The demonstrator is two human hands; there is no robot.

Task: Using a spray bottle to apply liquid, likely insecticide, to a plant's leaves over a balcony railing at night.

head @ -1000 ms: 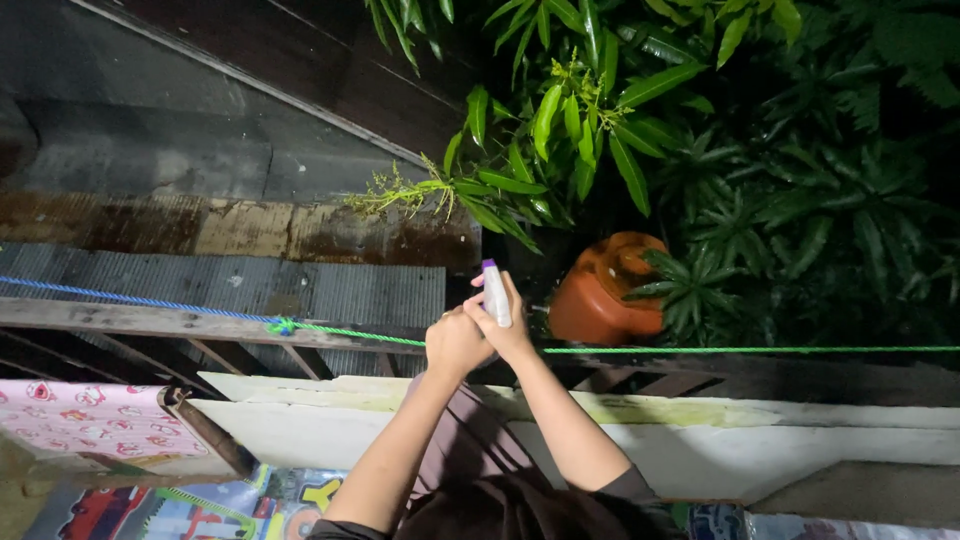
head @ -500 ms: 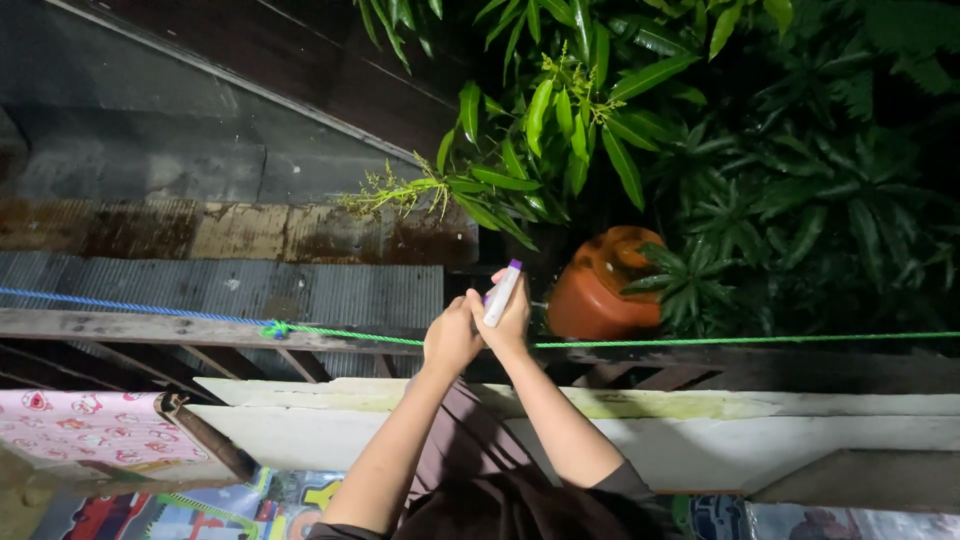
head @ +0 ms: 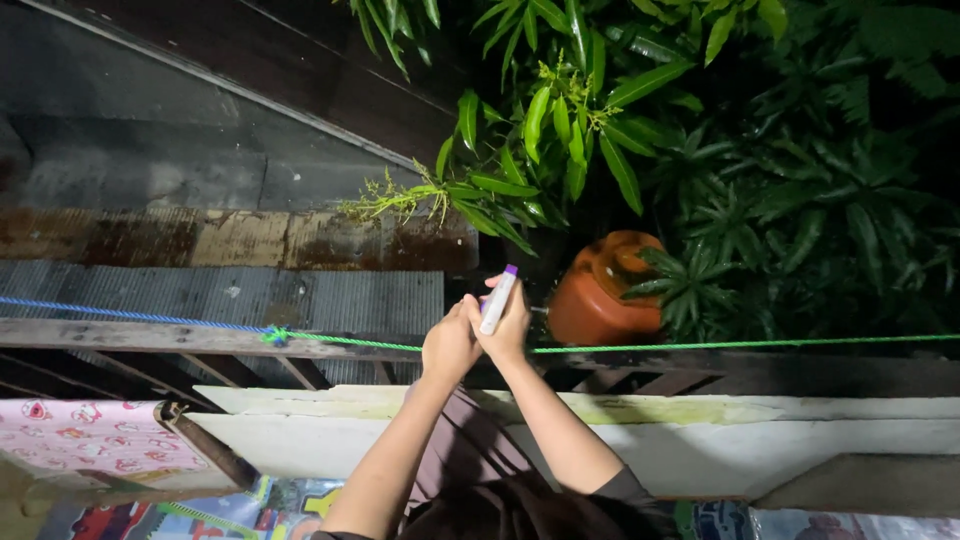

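My right hand (head: 510,328) holds a small white tube with a purple cap (head: 497,299), tilted with the cap up and to the right. My left hand (head: 450,345) is a closed fist pressed against the right hand, at the green line (head: 700,347). It grips the top of a mauve cloth (head: 468,440) that hangs down between my forearms. Both hands sit right at the line, just left of an orange clay pot (head: 600,290).
The green line is knotted to a blue rope (head: 130,316) at the left. Leafy plants (head: 620,130) fill the upper right. Below are a white ledge (head: 760,425), a corrugated metal roof (head: 300,295), wooden beams and a pink patterned cloth (head: 80,435) at the lower left.
The white tube has tipped from upright to leaning right in my right hand. Both hands stay together at the line, shifted only slightly.
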